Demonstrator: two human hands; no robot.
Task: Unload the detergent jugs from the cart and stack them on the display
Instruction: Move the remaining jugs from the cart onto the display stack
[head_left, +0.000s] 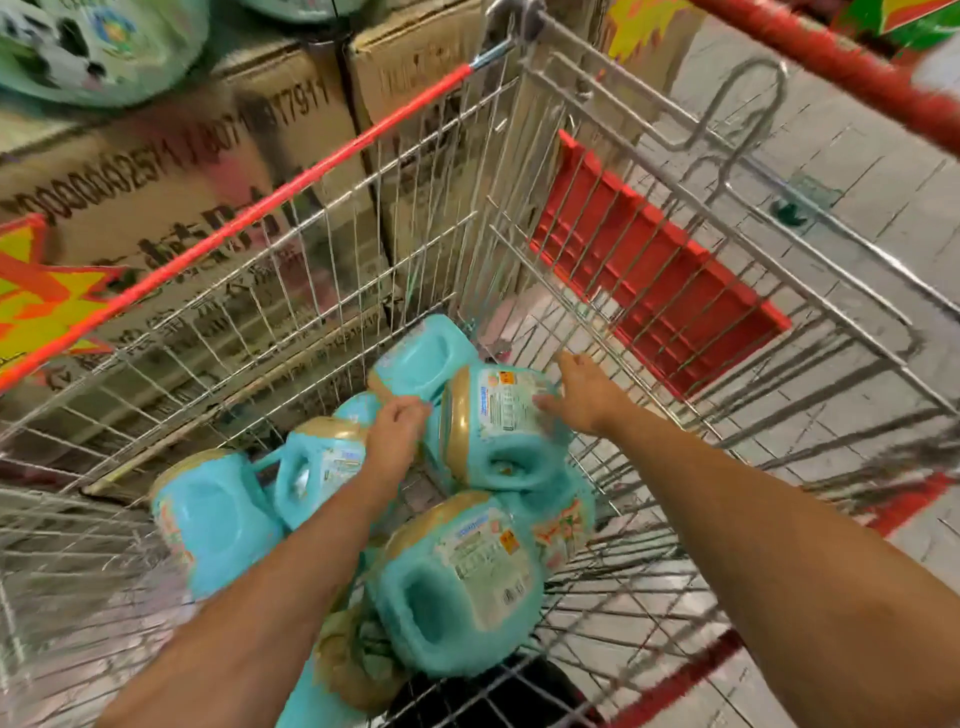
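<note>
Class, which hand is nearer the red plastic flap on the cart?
Right. The right hand lies just below the red flap, touching the top jug; the left hand is farther away, on that jug's other side.

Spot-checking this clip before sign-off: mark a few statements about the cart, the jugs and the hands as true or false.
1. The jugs in the cart lie on their sides. True.
2. The jugs are red. False: they are teal.
3. Cardboard boxes stand beside the cart. True.
4. The right hand holds a jug above the cart's rim. False: it reaches, fingers straight, low in the cart at the top jug.
5. The left hand is outside the cart. False: it is down among the jugs.
</note>
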